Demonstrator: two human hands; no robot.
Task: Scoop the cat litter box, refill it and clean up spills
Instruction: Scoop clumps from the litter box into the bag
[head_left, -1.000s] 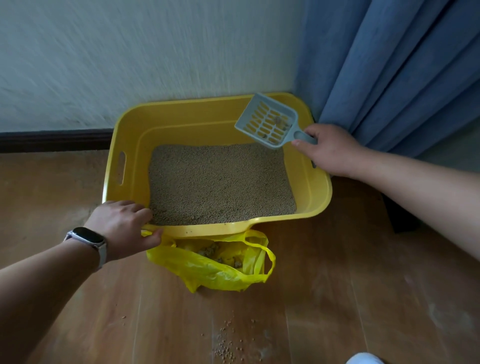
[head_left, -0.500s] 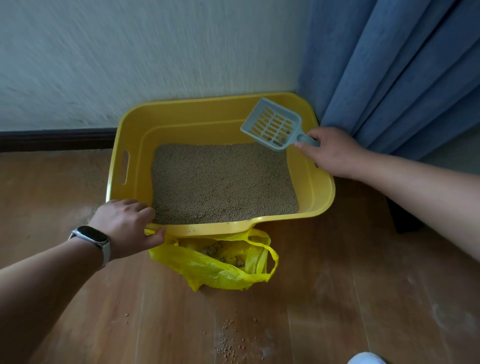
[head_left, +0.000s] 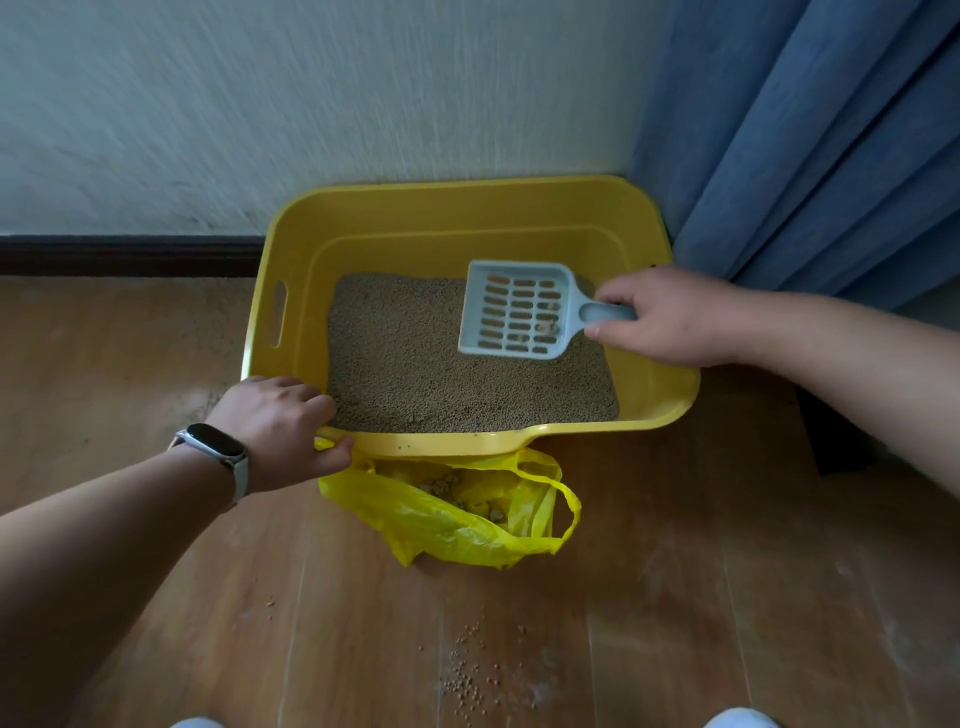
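Two hands busy: right hand (head_left: 670, 317) gripping scoop (head_left: 517, 317) handle, flat over litter (head_left: 415, 379); left hand (head_left: 280, 431) clamped on litter box (head_left: 441, 218) near rim. Yellow bag (head_left: 452, 514) against box front; spilled grains (head_left: 472, 670) on floor (head_left: 675, 597).

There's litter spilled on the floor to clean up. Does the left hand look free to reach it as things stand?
Probably not yet: the left hand grips the litter box rim. The spilled litter lies open on the floor, nothing covering it, so letting go should clear the way.
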